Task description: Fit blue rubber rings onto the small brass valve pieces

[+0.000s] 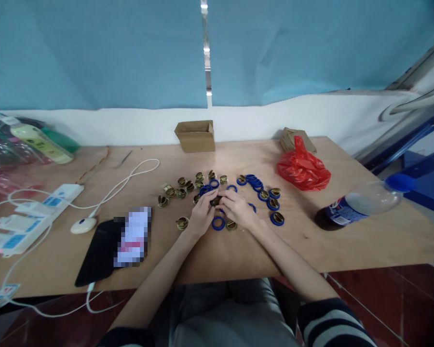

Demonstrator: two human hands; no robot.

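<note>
The left hand point(201, 211) and right hand point(240, 208) meet, fingertips pinching a metal piece point(215, 202) between them, forearms crossing the desk's point(213, 262) near edge. Blue rings point(213, 224) lie around; bare wood separates them from that edge.

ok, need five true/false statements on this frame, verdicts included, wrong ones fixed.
1. The left hand and right hand meet at a small metal piece. True.
2. A red bag and a bottle are on the right side, a phone on the left. True.
3. The bottle has a red cap. False: it is blue.
4. Blue rings lie on the table. True.
5. All those rings are bare. False: several have brass-coloured parts on or in them.
</note>
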